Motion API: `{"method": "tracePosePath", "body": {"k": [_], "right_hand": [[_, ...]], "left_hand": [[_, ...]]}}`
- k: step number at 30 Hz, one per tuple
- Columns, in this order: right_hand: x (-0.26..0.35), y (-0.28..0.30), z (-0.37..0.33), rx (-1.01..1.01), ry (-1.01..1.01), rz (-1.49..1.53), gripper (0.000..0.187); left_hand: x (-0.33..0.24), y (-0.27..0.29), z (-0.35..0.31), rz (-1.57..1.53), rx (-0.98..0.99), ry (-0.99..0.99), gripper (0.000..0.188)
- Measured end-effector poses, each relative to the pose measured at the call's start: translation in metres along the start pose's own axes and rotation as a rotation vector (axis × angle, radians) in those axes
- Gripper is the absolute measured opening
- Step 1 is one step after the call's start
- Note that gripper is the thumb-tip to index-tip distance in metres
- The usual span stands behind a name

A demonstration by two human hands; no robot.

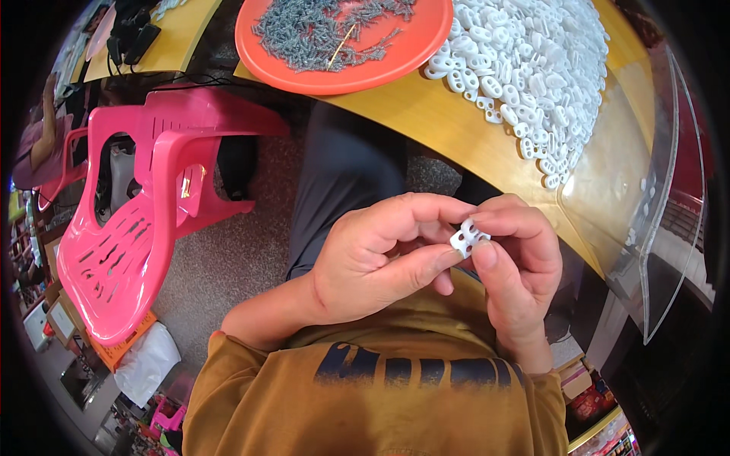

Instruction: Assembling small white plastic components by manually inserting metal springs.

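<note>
My left hand point(380, 254) and my right hand point(525, 266) meet in front of my body, above my lap. Between their fingertips is a small white two-hole plastic cord lock point(465, 239). The left thumb and fingers pinch it from one side, the right thumb and forefinger from the other. Whether anything else sits in the fingers is hidden. Beyond my hands, a large pile of similar white plastic pieces point(532, 68) lies on the yellow table point(456, 144). An orange-red round tray point(319, 82) at the table's edge holds a heap of small grey metal springs point(296, 34) and a thin yellowish stick point(342, 47).
A pink plastic chair point(160, 228) stands to my left on the speckled floor point(201, 281). A clear plastic sheet point(635, 175) rises at the table's right side. A white plastic bag point(148, 365) lies at the lower left. Another person's arm point(46, 129) shows at the far left.
</note>
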State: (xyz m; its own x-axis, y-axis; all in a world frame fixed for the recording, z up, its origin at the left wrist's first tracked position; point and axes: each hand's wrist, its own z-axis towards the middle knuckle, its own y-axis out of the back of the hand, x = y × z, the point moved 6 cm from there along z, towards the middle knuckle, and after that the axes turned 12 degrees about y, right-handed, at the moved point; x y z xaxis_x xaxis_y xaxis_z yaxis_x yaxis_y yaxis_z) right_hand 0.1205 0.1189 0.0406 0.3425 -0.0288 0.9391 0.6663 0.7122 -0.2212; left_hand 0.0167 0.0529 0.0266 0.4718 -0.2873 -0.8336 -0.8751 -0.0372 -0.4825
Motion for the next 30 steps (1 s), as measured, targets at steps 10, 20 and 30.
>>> {"method": "tracePosePath", "body": {"k": [10,20,30], "right_hand": [[0.003,-0.001,0.001,0.095,0.067,-0.113,0.031],[-0.005,0.0,-0.004,0.034,-0.066,0.125,0.029],[-0.004,0.001,-0.005,0.005,-0.083,0.085,0.03]], "left_hand": [[0.01,0.0,-0.002,-0.223,-0.038,0.045,0.032],[0.007,0.005,-0.004,-0.067,-0.066,-0.088,0.033],[0.011,0.002,-0.001,-0.254,-0.053,0.031,0.03]]}}
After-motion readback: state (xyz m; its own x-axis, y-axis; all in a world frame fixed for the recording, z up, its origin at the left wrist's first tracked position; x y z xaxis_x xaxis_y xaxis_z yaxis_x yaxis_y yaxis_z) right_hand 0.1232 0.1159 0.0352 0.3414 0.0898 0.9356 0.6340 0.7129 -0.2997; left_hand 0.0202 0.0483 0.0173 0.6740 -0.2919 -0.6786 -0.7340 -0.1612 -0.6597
